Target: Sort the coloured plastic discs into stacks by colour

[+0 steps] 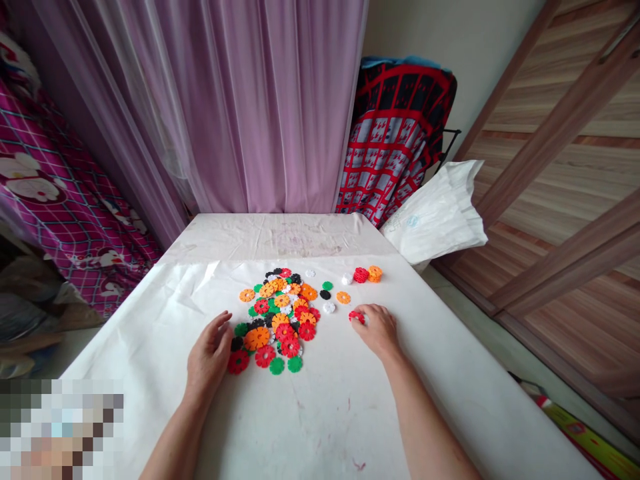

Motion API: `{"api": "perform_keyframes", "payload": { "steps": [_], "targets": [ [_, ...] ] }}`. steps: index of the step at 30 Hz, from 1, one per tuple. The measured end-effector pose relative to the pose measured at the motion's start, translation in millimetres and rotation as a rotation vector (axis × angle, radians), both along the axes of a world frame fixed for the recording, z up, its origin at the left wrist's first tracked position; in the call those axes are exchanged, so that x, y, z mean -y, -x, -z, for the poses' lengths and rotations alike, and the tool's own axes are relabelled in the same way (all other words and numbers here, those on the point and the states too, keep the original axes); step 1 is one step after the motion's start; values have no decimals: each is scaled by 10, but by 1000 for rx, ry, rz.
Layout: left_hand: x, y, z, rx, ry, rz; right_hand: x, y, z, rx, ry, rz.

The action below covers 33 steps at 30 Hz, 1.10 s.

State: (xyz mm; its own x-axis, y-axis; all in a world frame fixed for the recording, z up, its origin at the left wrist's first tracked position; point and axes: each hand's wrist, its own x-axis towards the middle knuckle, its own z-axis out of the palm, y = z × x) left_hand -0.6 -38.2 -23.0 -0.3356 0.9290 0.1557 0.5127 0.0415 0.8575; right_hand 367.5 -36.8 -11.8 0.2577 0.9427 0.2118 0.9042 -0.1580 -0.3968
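A loose heap of plastic snowflake discs [280,320] in red, orange, green, black and white lies mid-table. My left hand [210,353] rests at the heap's left side with its fingers partly apart, holding nothing that I can see. To the right of the heap, my right hand [377,327] has its fingers closed on a red snowflake disc [356,316] at the tabletop. Beyond that hand stand a red stack [361,275] and an orange stack [375,273] of discs, with white discs [347,279] beside them. Single orange [343,297], black [325,295], green [327,286] and white [329,308] discs lie between heap and hand.
The table [320,427] has a white cover. A white bag [435,213] stands at its far right corner. Behind are a purple curtain [265,107] and a chair draped in red patterned cloth [395,140]. A wooden wardrobe [565,153] is on the right.
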Motion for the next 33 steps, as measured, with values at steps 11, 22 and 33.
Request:
{"api": "perform_keyframes", "payload": {
  "steps": [11,22,33],
  "targets": [
    [16,-35,-64,-41,-19,-7,55,910,-25,6,-265,-443],
    [8,-35,-62,-50,-28,1,190,926,70,41,-181,-434],
    [3,-14,-4,-50,-21,-1,43,398,129,-139,-313,-143]
  ]
}}
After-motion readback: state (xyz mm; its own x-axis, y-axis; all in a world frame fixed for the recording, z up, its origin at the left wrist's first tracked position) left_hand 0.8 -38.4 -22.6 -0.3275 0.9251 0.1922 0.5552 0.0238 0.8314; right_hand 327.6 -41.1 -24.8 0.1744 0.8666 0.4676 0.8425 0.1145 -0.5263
